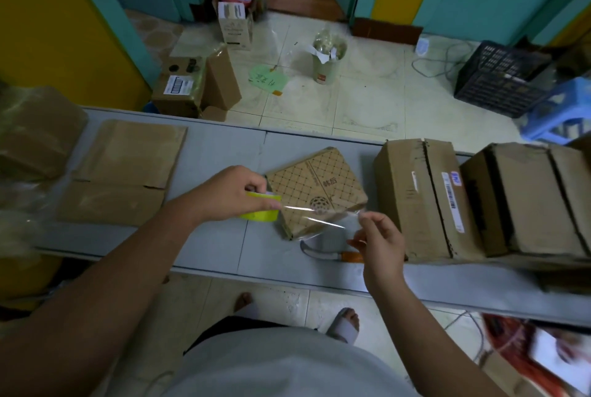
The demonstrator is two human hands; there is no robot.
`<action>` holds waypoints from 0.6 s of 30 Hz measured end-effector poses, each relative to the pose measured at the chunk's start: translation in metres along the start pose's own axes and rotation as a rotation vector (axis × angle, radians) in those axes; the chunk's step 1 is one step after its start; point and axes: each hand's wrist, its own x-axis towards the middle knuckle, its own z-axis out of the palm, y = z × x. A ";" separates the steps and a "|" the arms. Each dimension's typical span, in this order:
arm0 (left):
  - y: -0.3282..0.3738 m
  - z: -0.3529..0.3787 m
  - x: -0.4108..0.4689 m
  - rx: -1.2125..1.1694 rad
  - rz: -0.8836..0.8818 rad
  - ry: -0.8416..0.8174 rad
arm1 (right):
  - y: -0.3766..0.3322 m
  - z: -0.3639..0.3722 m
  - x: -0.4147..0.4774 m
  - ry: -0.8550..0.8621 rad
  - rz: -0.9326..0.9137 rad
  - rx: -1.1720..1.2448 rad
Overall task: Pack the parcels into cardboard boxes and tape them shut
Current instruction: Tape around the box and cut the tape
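My left hand (235, 193) grips the tape roll (259, 209), mostly hidden beneath it, my right hand (379, 241) pinches the clear strip's (319, 215) end above the patterned box (315, 190) on the table (217, 153), covering a knife's (323, 255) handle.

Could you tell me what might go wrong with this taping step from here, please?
1. The clear tape strip is stretched in the air between the left hand holding the tape roll and the right hand; it could twist or stick to itself.
2. The knife lies just beneath the right hand, so a downward press might meet the blade.
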 end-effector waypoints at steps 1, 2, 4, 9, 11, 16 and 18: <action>0.002 -0.002 0.001 -0.014 0.014 -0.015 | 0.001 -0.002 -0.001 -0.002 0.001 -0.006; 0.006 -0.005 0.001 -0.025 0.027 -0.029 | 0.002 -0.004 -0.002 -0.007 -0.008 -0.017; 0.010 -0.011 -0.002 -0.032 0.053 -0.070 | 0.000 -0.009 -0.001 -0.027 -0.054 -0.056; 0.018 -0.019 -0.005 -0.033 0.071 -0.192 | -0.015 -0.014 0.001 -0.070 -0.215 -0.157; 0.022 -0.018 -0.008 -0.078 0.112 -0.179 | -0.020 -0.014 0.001 -0.089 -0.230 -0.175; 0.035 -0.013 -0.021 -0.300 0.226 -0.011 | -0.030 -0.011 0.000 -0.141 -0.244 -0.172; 0.037 -0.010 -0.026 -0.393 0.259 0.022 | -0.032 -0.006 -0.001 -0.165 -0.242 -0.159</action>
